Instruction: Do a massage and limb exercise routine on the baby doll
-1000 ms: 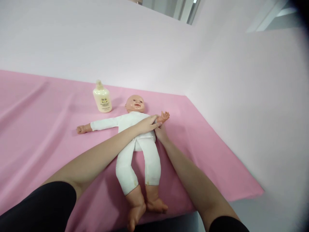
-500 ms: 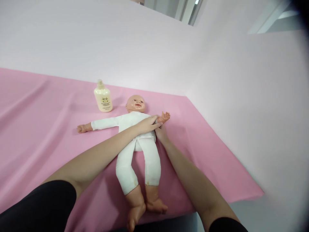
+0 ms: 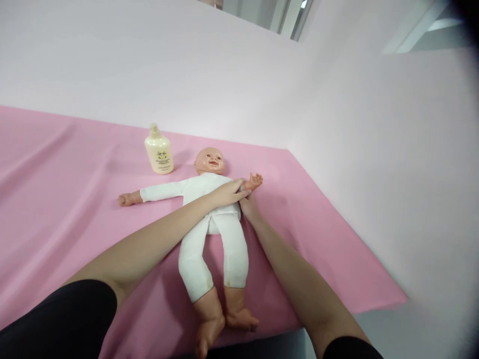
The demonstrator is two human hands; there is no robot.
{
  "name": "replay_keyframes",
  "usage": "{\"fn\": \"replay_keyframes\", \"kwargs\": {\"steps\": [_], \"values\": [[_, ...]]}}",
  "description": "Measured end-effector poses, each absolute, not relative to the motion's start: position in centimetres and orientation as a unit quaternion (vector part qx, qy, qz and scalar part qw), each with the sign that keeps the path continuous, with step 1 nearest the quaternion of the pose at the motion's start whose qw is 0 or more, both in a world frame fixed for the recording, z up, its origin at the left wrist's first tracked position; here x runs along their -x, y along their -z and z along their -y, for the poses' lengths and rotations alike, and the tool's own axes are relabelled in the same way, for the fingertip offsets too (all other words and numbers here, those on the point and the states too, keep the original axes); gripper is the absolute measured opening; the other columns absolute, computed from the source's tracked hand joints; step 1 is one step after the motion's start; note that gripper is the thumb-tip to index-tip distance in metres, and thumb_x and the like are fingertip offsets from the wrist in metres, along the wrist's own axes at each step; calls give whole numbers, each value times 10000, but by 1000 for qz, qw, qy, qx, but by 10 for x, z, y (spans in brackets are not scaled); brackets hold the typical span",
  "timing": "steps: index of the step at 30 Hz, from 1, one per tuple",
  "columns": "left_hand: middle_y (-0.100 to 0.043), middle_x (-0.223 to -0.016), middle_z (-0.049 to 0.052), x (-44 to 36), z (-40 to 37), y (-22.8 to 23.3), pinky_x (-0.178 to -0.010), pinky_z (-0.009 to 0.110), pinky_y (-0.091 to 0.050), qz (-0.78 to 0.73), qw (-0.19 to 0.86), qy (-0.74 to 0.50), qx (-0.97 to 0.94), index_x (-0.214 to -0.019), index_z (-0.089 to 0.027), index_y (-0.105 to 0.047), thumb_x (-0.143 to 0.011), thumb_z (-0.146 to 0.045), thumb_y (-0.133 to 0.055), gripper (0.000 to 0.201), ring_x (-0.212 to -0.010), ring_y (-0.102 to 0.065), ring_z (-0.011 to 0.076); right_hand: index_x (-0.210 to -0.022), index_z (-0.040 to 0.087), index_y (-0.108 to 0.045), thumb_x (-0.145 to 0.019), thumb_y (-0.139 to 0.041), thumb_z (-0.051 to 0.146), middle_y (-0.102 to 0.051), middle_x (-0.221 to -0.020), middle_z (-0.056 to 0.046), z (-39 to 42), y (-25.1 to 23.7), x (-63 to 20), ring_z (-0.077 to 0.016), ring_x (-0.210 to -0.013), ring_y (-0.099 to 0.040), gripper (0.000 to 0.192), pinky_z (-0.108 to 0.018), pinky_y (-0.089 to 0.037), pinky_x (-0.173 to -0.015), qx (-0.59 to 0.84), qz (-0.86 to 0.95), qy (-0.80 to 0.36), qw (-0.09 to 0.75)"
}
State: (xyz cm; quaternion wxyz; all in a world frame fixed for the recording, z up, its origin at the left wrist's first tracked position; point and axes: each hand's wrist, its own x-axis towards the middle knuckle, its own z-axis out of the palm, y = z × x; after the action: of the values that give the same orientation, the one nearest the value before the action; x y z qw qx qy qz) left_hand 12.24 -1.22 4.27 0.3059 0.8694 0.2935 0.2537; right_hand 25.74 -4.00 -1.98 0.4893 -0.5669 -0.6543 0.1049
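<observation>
Left hand [image 3: 229, 193] and right hand [image 3: 249, 206] clasp one arm [image 3: 254, 183] of the doll [image 3: 205, 184]; bottle [image 3: 159, 153] stands near the far edge of the tabletop [image 3: 318, 239].

No wording can be read: on the cream-coloured lotion bottle [image 3: 153, 148], left of centre in the frame's upper half, the dark print [image 3: 163, 162] beneath a small emblem [image 3: 161, 155] is too tiny.

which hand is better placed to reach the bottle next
Probably the left: the left hand lies nearer the bottle, while the right hand sits across the doll from it.
</observation>
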Motion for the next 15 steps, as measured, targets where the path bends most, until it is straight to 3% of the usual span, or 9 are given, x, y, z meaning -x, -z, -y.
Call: {"fn": "replay_keyframes", "kwargs": {"steps": [8,15], "values": [[-662,-977,55,-123,12,-42,-816,359,-468,-301,302,-247,-870,-1072,-192,-538,-953,-482,-481,318,-889,-620,236,-1611,159,-246,-944,-520,529,-248,-1693,-203,44,11,-258,-302,-1632,-135,811,-539,-275,-1281,573,649,-109,489],[-651,-950,52,-123,14,-45,-821,356,-467,-299,309,-251,-867,-1030,-197,-533,-944,-492,-486,311,-880,-619,240,-1621,217,-280,-1003,-426,413,-383,-1629,-147,53,1,-254,-294,-1609,-229,665,-545,-318,-1273,564,657,-81,494]]}}
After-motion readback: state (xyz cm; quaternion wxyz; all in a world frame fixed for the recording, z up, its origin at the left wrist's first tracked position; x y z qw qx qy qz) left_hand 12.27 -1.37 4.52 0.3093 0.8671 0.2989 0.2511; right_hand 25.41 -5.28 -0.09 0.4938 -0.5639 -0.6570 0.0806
